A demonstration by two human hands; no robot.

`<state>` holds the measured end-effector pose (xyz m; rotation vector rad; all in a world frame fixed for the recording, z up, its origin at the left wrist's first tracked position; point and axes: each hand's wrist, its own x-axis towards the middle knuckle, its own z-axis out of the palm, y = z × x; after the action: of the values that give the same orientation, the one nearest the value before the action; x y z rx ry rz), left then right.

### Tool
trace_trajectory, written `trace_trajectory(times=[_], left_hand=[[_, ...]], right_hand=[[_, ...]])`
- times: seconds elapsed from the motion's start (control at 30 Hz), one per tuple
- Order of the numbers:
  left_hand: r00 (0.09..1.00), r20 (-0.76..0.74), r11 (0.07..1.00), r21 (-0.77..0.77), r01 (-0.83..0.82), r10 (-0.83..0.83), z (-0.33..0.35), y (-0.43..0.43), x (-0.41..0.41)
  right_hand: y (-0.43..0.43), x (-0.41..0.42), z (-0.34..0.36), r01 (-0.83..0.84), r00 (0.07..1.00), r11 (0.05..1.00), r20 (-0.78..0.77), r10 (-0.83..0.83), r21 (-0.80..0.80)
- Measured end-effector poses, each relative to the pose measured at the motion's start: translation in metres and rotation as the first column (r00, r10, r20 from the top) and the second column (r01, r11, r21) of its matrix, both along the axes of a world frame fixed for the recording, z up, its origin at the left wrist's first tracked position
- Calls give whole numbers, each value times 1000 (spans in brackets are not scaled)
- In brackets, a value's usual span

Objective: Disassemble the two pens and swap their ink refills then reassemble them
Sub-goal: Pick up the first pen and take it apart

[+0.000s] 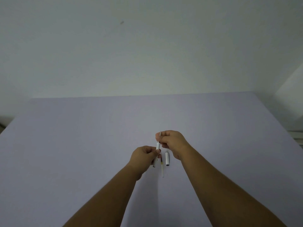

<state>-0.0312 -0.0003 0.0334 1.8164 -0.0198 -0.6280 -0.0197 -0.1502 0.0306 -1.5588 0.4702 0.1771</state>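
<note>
My left hand point(144, 155) grips a white pen barrel point(158, 145) that points up and away from me. Just above it, my right hand point(172, 141) pinches a thin refill point(160, 134) whose lower end meets the barrel's top opening. On the table below the hands lie a loose pale refill with a yellowish section point(162, 167) and a short white pen part point(167, 158) to its right. Another white pen part point(155, 163) pokes out beneath my left hand; whether the hand holds it is unclear.
The pale lilac table point(82, 145) stretches wide on both sides and ends at a plain wall. A white object stands past the table's right edge point(295, 136).
</note>
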Motion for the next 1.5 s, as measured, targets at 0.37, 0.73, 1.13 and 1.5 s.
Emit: trace_trajectory(times=[0.37, 0.73, 1.13, 1.5], left_hand=[[1000, 3, 1000, 18, -23, 23, 0, -1, -1], [1000, 22, 999, 49, -23, 22, 3, -5, -2], [998, 55, 996, 87, -6, 2, 6, -6, -4], [998, 60, 996, 93, -3, -2, 8, -5, -7]], right_hand=[[-4, -4, 4, -25, 1000, 999, 5, 25, 25], [-6, -7, 11, -61, 998, 998, -33, 62, 26], [-4, -10, 20, -40, 997, 996, -76, 33, -84], [-2, -8, 18, 3, 998, 995, -62, -9, -98]])
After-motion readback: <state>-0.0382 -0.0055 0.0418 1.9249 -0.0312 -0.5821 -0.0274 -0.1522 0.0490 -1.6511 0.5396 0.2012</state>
